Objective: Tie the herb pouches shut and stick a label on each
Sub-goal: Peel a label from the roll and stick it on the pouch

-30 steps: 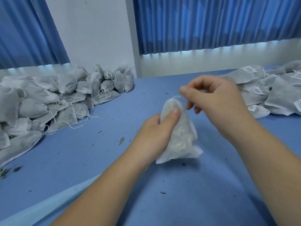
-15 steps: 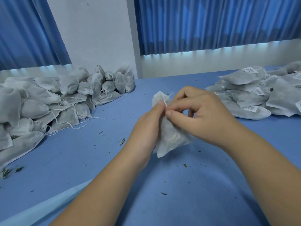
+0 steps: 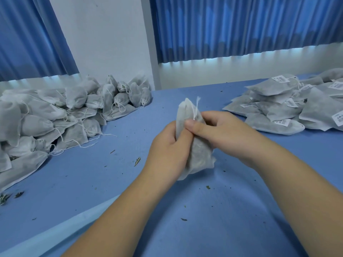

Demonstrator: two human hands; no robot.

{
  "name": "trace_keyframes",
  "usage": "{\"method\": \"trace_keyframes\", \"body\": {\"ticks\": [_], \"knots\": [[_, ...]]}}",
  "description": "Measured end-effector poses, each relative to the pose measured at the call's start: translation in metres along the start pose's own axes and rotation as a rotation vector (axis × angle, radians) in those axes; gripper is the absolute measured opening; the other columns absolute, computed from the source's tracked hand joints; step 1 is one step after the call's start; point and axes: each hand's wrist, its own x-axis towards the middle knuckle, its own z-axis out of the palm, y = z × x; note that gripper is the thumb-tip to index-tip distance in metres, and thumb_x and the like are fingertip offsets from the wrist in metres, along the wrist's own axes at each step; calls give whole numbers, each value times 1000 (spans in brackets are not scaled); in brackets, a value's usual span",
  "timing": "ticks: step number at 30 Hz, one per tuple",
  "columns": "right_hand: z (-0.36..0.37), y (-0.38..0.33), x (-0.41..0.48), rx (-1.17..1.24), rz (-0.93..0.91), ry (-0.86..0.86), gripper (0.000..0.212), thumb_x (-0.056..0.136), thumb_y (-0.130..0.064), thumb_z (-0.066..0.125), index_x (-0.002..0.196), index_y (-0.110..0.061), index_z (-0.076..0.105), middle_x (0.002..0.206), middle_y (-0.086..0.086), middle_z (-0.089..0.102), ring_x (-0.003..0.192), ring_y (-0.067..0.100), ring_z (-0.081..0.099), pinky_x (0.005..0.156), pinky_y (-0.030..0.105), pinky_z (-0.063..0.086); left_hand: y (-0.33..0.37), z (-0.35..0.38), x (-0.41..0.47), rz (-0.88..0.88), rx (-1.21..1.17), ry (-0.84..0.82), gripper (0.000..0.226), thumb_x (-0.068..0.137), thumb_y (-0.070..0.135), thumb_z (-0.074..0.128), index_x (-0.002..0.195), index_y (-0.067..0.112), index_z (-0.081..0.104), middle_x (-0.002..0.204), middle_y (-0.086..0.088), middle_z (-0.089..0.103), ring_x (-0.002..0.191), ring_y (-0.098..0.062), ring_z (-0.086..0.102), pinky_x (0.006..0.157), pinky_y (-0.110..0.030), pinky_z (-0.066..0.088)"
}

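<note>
Both hands, left hand (image 3: 167,145) and right hand (image 3: 220,132), grip the grey fabric herb pouch (image 3: 196,154) upright; loosening risks its white drawstring (image 3: 196,108) slipping, spilling herbs.

Your blue-covered table (image 3: 204,229) carries a heap of white fabric drawstring pouches (image 3: 55,119) on your left, a stack of labelled flat pouches (image 3: 289,112) on your right, and scattered dried herb flecks (image 3: 137,161).

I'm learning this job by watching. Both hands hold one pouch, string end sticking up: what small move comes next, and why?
Probably pull the string taut with the right hand and knot it. The left hand grips the pouch, the string's end stands free above the right thumb, and no label shows on the pouch.
</note>
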Motion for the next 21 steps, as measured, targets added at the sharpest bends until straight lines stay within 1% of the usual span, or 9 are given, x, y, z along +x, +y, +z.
{"method": "trace_keyframes", "body": {"ticks": [3,5,7,10,12,14,16,19,21], "knots": [[-4,3,1,81,28,-33,40,85,-43,67,97,-6,72,92,11,75,91,29,71,85,44,56,1,-2,-2,29,26,-30,20,98,33,55,87,24,68,78,13,73,74,-2,68,62,-15,48],[-9,4,1,164,66,-48,39,86,-40,68,98,-4,72,91,10,76,91,28,72,79,36,58,3,-4,-2,57,32,-62,15,98,27,58,96,19,70,88,4,75,86,-13,70,76,-27,55],[-11,6,3,169,85,-50,38,86,-37,69,101,-2,72,96,12,75,95,30,71,83,40,57,3,-4,-3,60,27,-91,13,98,26,59,104,21,70,94,4,76,92,-13,71,83,-32,56],[-9,8,5,131,90,-2,34,85,-34,70,100,-3,72,97,15,74,97,33,69,89,48,53,1,-2,-4,26,32,-106,16,97,28,59,111,25,68,98,7,75,94,-10,71,85,-34,56],[-11,8,6,150,77,30,31,86,-32,69,97,-4,72,93,13,75,92,31,71,83,44,56,-1,-2,-3,17,59,-88,21,97,35,59,116,29,66,99,8,74,90,-6,69,79,-30,53],[-17,9,8,213,63,112,25,86,-30,69,89,-5,72,85,7,75,80,25,72,72,36,53,-5,-5,0,33,169,-48,29,95,46,57,119,31,62,100,12,71,80,5,64,73,-18,47],[-28,13,12,319,76,259,18,86,-26,69,79,-9,70,78,5,71,74,20,67,69,33,49,-7,-9,2,58,410,-29,35,91,53,55,119,33,60,104,18,64,82,11,57,68,-8,41],[-45,19,14,505,162,345,10,87,-23,67,85,-13,68,82,5,69,78,20,68,74,36,52,-11,-11,3,22,698,-82,34,88,57,59,111,32,62,106,18,60,89,0,58,72,-22,43],[-53,23,14,555,212,308,8,87,-22,65,86,-15,66,77,1,68,71,17,68,64,28,54,-13,-11,3,-40,767,-141,27,87,55,63,103,33,64,100,16,62,90,-7,59,75,-29,47]]}}
